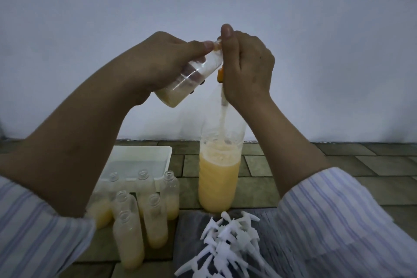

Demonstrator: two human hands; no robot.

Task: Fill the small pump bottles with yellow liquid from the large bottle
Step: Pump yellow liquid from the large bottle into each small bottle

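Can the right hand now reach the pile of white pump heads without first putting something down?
Probably not. The right hand grips the orange-tipped pump standing in the large bottle. The white pump heads lie uncovered below its forearm, so the path looks free once it lets go.

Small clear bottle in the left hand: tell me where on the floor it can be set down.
Bare tiles lie right of the large bottle of yellow liquid, toward the wall. A narrow strip is free between it and the cluster of small open bottles. The front is crowded: white pump heads on the dark mat, with the white tray behind the cluster.
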